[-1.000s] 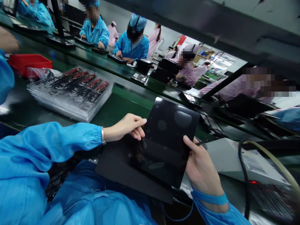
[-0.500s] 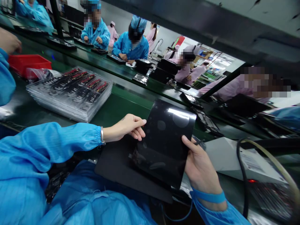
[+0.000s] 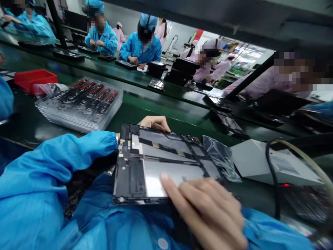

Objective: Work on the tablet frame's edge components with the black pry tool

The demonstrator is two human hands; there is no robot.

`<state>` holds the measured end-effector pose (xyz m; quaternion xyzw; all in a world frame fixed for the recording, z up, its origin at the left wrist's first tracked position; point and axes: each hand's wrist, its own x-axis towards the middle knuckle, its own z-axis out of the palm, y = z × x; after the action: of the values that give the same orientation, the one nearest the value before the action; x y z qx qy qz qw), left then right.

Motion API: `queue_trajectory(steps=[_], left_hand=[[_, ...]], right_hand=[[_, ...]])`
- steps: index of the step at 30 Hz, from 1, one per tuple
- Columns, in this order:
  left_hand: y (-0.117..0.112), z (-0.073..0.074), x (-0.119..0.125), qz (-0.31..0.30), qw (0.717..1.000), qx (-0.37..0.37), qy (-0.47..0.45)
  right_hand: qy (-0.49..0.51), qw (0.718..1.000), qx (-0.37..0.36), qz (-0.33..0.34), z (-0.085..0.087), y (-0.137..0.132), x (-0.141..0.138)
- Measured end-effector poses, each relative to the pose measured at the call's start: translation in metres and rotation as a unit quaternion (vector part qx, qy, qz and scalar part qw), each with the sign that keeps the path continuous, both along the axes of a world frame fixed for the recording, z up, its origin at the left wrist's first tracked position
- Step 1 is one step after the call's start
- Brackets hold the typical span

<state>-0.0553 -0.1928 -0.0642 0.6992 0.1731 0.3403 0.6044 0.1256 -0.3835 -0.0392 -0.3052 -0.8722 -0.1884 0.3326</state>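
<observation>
A tablet lies tilted in front of me, its uncovered inside facing up: silver plates, black strips and a circuit board along the left side. Behind its far edge, my left hand is closed on it with bent fingers; the tablet hides the palm and thumb. My right hand, smeared by motion, grips around the near edge at the right. Its index finger stretches over the silver plate, and its thumb cannot be made out.
Stacked clear plastic trays with small parts stand at left, near a red bin. Right of the tablet are a clear plastic bag, a light box and a cable. Co-workers sit across the green bench.
The tablet has been turned over, from its glossy black face to its open inside. My left hand has gone behind its far edge; my right hand has come to the near edge.
</observation>
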Motion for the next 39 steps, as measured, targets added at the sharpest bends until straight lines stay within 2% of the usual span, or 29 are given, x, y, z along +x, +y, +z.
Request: queue_trajectory(steps=[3,4,6,8,9,12,14,19,23,26,29,31,33,36,39], left_hand=[[0.007,-0.023,-0.014,-0.001,0.999,-0.018,0.038],[0.011,-0.03,-0.022,0.028,0.998,-0.015,0.057],[0.017,-0.039,-0.044,0.122,0.985,0.014,0.117],[0.019,-0.042,-0.065,0.204,0.954,0.074,0.207],[0.016,-0.041,-0.075,0.22,0.935,0.109,0.256],[-0.001,-0.039,-0.095,0.196,0.889,0.188,0.369],[-0.017,-0.04,-0.103,0.184,0.871,0.207,0.405],[-0.039,-0.059,-0.114,0.183,0.854,0.218,0.436],[-0.045,-0.07,-0.116,0.2,0.863,0.204,0.418],[-0.054,-0.058,-0.108,0.21,0.888,0.123,0.39],[-0.068,-0.032,-0.093,0.204,0.927,-0.058,0.308],[-0.073,-0.016,-0.081,0.21,0.929,-0.185,0.242],[-0.068,-0.007,-0.071,0.242,0.919,-0.246,0.193],[-0.029,0.003,-0.059,0.29,0.922,-0.217,0.138],[0.039,0.016,-0.039,0.32,0.931,-0.148,0.1]], right_hand=[[-0.042,0.996,0.055,0.064,-0.021,0.002,-0.001],[-0.058,0.994,0.053,0.071,-0.026,0.003,0.001],[-0.083,0.994,0.026,0.06,-0.034,0.004,0.004],[-0.095,0.994,0.01,0.049,-0.038,0.003,0.005],[-0.098,0.994,0.005,0.044,-0.04,0.002,0.003],[-0.104,0.994,-0.021,0.022,-0.046,-0.001,-0.006],[-0.109,0.993,-0.05,0.01,-0.05,-0.003,-0.014],[-0.096,0.99,-0.1,0.015,-0.063,-0.006,-0.024],[-0.092,0.989,-0.112,0.018,-0.072,-0.003,-0.024],[-0.081,0.99,-0.117,0.018,-0.075,0.004,-0.023],[-0.047,0.993,-0.107,0.032,-0.077,0.019,-0.019],[-0.012,0.994,-0.1,0.041,-0.075,0.03,-0.012],[0.047,0.993,-0.096,0.049,-0.068,0.039,0.001],[0.172,0.979,-0.095,0.047,-0.053,0.046,0.031],[0.253,0.963,-0.092,0.018,-0.039,0.049,0.067]])
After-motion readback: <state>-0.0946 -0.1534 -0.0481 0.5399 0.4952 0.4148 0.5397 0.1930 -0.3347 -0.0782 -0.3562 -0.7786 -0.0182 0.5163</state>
